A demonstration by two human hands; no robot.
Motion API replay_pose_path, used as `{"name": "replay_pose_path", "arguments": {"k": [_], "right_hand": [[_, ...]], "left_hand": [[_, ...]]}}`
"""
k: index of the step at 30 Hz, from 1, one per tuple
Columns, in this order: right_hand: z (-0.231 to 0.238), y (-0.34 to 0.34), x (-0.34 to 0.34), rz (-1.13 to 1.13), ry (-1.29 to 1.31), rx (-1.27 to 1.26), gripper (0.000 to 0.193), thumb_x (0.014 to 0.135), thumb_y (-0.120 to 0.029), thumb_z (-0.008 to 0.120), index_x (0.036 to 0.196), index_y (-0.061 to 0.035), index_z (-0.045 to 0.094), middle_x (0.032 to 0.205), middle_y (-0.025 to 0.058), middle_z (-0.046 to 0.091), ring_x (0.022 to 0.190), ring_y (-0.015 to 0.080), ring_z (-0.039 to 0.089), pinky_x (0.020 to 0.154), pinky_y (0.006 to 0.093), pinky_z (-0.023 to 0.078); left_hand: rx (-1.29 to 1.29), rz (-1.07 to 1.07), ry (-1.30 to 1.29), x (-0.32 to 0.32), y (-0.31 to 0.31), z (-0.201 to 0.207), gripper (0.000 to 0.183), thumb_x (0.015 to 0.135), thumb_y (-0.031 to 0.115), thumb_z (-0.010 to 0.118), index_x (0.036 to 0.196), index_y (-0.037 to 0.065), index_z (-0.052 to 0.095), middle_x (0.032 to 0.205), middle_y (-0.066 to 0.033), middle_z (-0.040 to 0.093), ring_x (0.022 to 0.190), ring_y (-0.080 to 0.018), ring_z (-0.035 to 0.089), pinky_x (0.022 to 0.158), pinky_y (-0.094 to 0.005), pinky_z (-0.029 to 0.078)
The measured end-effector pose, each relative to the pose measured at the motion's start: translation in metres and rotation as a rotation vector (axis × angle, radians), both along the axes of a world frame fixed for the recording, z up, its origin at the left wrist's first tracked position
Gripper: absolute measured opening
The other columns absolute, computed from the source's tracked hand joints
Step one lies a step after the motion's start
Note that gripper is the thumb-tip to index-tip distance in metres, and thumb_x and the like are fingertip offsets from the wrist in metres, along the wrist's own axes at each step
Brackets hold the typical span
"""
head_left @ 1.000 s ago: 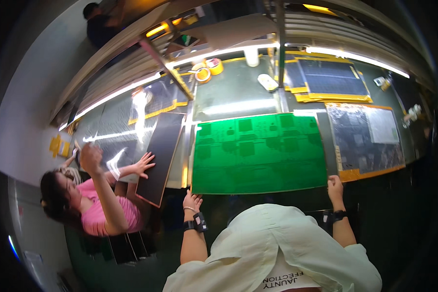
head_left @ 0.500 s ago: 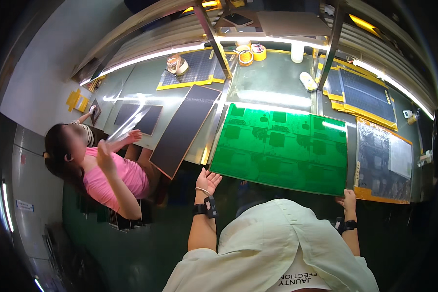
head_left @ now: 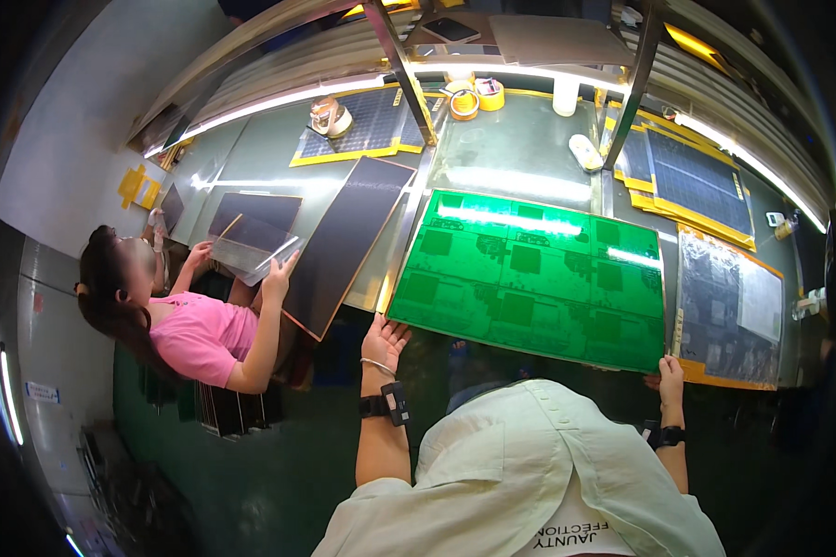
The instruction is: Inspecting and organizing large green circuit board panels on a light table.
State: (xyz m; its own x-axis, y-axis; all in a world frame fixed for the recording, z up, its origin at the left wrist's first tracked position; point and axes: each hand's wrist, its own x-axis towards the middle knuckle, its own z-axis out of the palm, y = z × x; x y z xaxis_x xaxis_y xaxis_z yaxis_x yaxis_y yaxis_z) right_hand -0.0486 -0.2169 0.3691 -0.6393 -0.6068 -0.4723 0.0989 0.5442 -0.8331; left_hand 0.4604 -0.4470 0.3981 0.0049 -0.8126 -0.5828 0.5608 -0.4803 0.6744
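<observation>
A large green circuit board panel (head_left: 539,278) with dark rectangular patterns lies in front of me, its near edge reaching past the bench. My left hand (head_left: 386,342) is palm up at the near left corner, the thumb side against the edge and the fingers reaching below it. At the near right corner my right hand (head_left: 667,377) has its fingers closed round the edge; their undersides are hidden. Right of the panel is a dark patterned film sheet (head_left: 724,306) with an orange taped border.
On the left a co-worker in pink (head_left: 204,334) holds a clear sheet (head_left: 255,252) by a dark copper-edged panel (head_left: 353,246). Tape rolls (head_left: 464,104), a white bottle (head_left: 585,153) and yellow-edged films (head_left: 701,181) lie farther back. A metal post (head_left: 633,88) rises behind the panel.
The green panel has tilted slightly; a bright light streak now crosses its far part. Both my hands stay at its near corners. The co-worker has lowered the clear sheet toward the bench.
</observation>
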Motion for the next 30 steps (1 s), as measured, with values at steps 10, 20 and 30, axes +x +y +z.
{"name": "replay_pose_path", "arguments": {"k": [10, 20, 30], "right_hand": [[-0.030, 0.004, 0.002, 0.049, 0.079, 0.024, 0.020, 0.083, -0.013, 0.045, 0.102, -0.0071, 0.044, 0.067, 0.0057, 0.055, 0.048, 0.0126, 0.052, 0.041, 0.0230, 0.043], [-0.027, 0.010, 0.011, 0.075, 0.276, 0.184, 0.053, 0.080, -0.012, 0.047, 0.129, -0.0206, 0.027, 0.055, 0.0050, 0.046, 0.044, 0.0130, 0.046, 0.041, 0.0275, 0.041], [-0.034, 0.020, 0.017, 0.044, 0.316, 0.068, 0.049, 0.079, -0.012, 0.050, 0.126, -0.0185, 0.036, 0.054, 0.0030, 0.042, 0.047, 0.0123, 0.042, 0.047, 0.0275, 0.038]], "left_hand": [[0.174, -0.033, -0.089, 0.007, -0.002, -0.046, 0.040, 0.086, 0.038, 0.039, 0.107, 0.005, 0.048, 0.103, -0.0086, 0.052, 0.096, -0.0217, 0.048, 0.083, -0.0363, 0.037], [0.350, -0.024, -0.272, 0.026, 0.006, -0.111, 0.059, 0.083, 0.048, 0.041, 0.127, 0.012, 0.025, 0.126, -0.0130, 0.035, 0.109, -0.0319, 0.041, 0.085, -0.0462, 0.034], [0.760, -0.236, -0.356, 0.069, 0.124, -0.208, 0.029, 0.084, 0.025, 0.036, 0.084, 0.003, 0.055, 0.078, -0.0132, 0.059, 0.069, -0.0277, 0.057, 0.058, -0.0397, 0.046]]}}
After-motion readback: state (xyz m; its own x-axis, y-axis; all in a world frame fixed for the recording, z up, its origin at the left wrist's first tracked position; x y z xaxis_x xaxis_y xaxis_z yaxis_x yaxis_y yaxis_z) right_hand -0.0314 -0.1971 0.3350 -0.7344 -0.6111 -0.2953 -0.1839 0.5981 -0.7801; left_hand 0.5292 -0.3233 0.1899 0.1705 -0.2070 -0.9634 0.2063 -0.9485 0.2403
